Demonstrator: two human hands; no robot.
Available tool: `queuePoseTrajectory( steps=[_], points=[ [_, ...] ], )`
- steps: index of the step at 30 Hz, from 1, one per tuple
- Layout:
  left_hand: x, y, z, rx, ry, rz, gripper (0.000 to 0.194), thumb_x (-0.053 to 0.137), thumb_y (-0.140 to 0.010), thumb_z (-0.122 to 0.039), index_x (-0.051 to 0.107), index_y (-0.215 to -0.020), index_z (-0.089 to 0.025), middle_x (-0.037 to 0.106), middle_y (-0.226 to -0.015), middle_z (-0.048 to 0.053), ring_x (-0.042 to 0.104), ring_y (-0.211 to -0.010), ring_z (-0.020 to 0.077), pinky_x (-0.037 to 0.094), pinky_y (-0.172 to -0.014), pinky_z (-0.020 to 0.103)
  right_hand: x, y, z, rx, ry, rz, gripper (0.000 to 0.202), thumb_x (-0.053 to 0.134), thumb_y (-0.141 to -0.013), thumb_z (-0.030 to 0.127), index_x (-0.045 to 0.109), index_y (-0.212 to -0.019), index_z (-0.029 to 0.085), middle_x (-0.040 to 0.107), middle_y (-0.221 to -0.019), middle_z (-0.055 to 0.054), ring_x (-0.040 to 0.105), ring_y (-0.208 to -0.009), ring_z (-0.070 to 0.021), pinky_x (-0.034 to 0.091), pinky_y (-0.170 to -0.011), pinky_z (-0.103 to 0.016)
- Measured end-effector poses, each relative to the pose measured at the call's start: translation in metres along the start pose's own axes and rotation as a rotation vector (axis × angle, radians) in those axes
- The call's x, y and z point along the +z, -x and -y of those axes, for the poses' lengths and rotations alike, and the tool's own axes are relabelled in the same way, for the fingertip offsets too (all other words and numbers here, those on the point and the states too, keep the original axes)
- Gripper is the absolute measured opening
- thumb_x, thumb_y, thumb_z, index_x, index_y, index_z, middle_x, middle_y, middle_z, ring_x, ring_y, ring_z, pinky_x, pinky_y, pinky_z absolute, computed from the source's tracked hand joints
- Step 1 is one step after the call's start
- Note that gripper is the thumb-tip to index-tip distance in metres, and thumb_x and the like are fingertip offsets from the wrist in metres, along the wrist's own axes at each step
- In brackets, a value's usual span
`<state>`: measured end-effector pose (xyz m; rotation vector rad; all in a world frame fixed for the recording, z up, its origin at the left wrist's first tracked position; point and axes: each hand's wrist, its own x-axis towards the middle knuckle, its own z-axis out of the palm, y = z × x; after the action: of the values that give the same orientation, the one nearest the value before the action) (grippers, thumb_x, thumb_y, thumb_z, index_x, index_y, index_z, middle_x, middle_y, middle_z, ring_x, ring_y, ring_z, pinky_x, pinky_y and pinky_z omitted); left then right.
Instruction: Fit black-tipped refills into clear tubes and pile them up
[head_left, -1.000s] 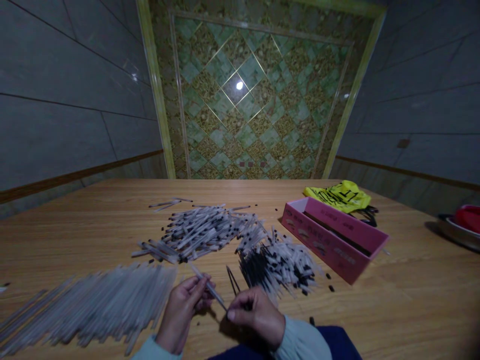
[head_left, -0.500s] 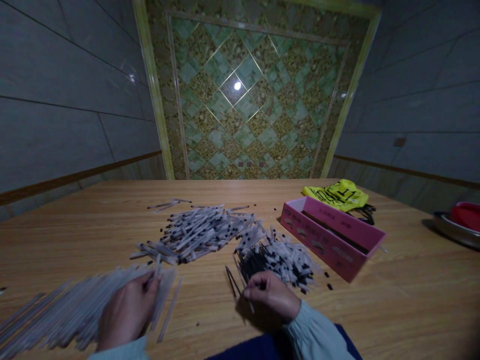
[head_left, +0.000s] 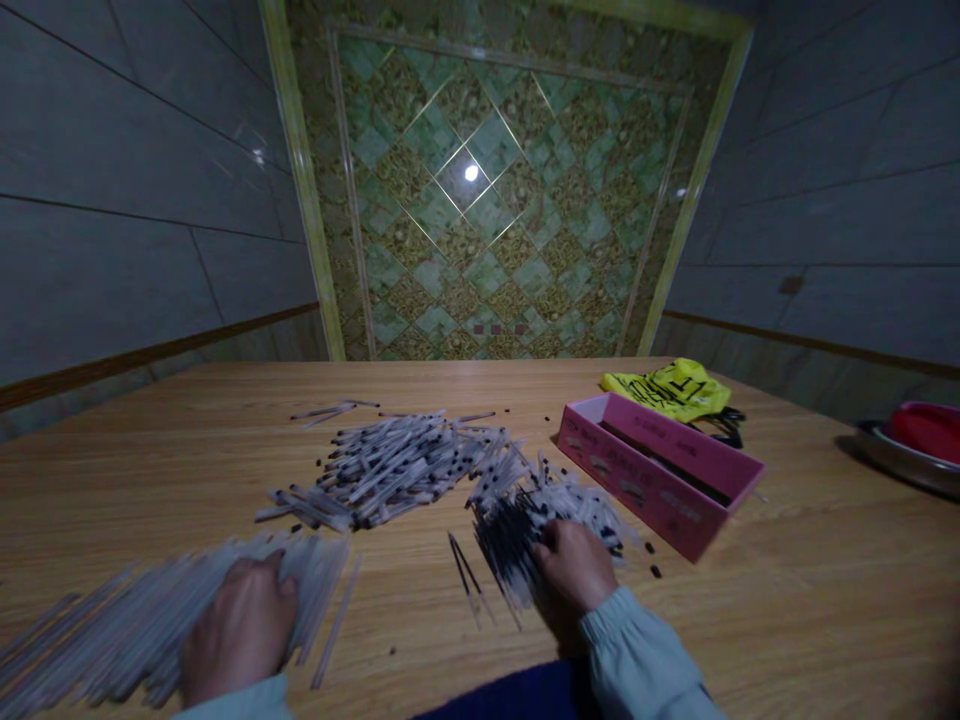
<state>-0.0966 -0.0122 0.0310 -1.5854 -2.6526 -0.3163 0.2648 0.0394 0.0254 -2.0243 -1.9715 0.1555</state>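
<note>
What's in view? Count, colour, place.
Clear tubes: many, grey, near left
Black-ended tubes: many, whitish, centre
Thin sticks: many, blackish, centre
Short pieces: many, white and black, centre-right
Loose bits: several, black, scattered
Box: one, pink, right
Crumpled item: one, yellow, behind box
Unclear item: one, black, behind box
Dish: one, silver, far right
Rounded item: one, red, in dish
Table: one, brown, beneath
Walls: three, grey and green, around
Cloth: one, navy, bottom edge
Sleeves: two, pale green, bottom
Left hand: one, over clear tubes
Right hand: one, by thin sticks

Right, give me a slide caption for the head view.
Left hand at translucent tubes, right hand at thin black-and-clear pieces, pink box beyond.
</note>
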Motion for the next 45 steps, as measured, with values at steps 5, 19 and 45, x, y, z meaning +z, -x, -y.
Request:
queuePoseTrajectory(
  steps=[5, 19, 45],
  points=[
    [0.012, 0.009, -0.027, 0.304, 0.206, -0.136, 0.042, 0.034, -0.084, -0.033, 0.06, -0.11, -0.011, 0.059, -0.112, 0.015, 0.058, -0.098, 0.0277, 0.044, -0.079, 0.036, 0.003, 0.0, 0.0, 0.0, 0.023, -0.007, 0.019, 0.057, -0.073, 0.034, 0.062, -0.078, 0.017, 0.068, -0.082, -0.013, 0.063, -0.079, -0.0258, 0.031, -0.059, -0.029],
    [0.039, 0.04, -0.076, 0.653, 0.545, 0.133, 0.026, 0.042, -0.084, -0.021, 0.068, -0.088, -0.021, 0.063, -0.083, 0.006, 0.06, -0.081, 0.0172, 0.041, -0.072, 0.025, -0.026, -0.063, -0.01, -0.102, 0.045, -0.059, 0.011, 0.055, -0.069, 0.015, 0.065, -0.075, 0.014, 0.069, -0.081, -0.012, 0.061, -0.078, -0.0207, 0.033, -0.061, -0.025],
    [0.039, 0.043, -0.079, 0.589, 0.561, 0.127, 0.024, 0.045, -0.081, -0.019, 0.069, -0.083, -0.023, 0.061, -0.08, 0.004, 0.058, -0.078, 0.0165, 0.04, -0.07, 0.024, 0.057, -0.077, 0.127, -0.422, -0.364, 0.224, 0.046, 0.056, -0.054, -0.001, 0.063, -0.097, 0.012, 0.066, -0.085, -0.01, 0.059, -0.081, -0.0218, 0.041, -0.068, -0.026]
  ],
)
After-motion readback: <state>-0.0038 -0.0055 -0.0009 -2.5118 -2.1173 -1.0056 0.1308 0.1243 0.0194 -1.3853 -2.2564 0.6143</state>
